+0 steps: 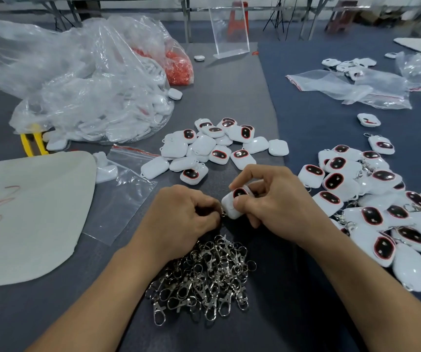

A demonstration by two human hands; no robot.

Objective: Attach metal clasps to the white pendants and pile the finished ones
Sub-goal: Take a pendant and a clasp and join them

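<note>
My right hand (270,201) pinches a white pendant (233,203) with a dark red-rimmed oval on its face, just above the table's middle. My left hand (181,214) has its fingers curled round a small metal clasp (222,212) held against the pendant's left corner; most of the clasp is hidden by the fingers. A heap of loose metal clasps (204,278) lies between my forearms. A pile of pendants without clasps (214,146) sits beyond my hands. To the right spreads a pile of pendants with clasps attached (382,207).
A large clear plastic bag of white parts (95,97) and a bag of red pieces (179,67) lie at the back left. A white board (32,214) and an empty zip bag (125,189) are at the left. More bags (361,87) lie at the back right.
</note>
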